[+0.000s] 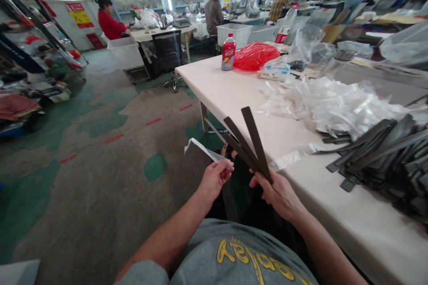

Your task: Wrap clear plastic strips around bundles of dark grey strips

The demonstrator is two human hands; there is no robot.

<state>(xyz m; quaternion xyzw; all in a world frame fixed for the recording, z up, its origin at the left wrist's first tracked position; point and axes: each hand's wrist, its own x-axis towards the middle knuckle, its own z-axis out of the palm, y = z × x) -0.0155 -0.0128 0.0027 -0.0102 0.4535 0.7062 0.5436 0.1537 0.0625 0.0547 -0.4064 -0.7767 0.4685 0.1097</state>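
Observation:
My left hand (217, 178) pinches a thin white plastic strip (203, 149) between thumb and fingers, its loose end sticking out to the left. In my right hand (277, 191), several dark flat strips (254, 138) are fanned out, pointing up and away from me. Both hands are in front of my body, just off the near left edge of the table (227, 91). A large pile of similar dark strips (384, 164) lies on the table to the right. Beyond it spreads a heap of white translucent plastic film (341, 102).
On the table's far part stand a red-labelled bottle (228, 53), a red plastic bag (256, 55) and a tissue pack (276, 71). A clear bottle (288, 24) is behind them. Bare floor (110, 187) stretches to the left. People work at farther tables, near a black chair (167, 51).

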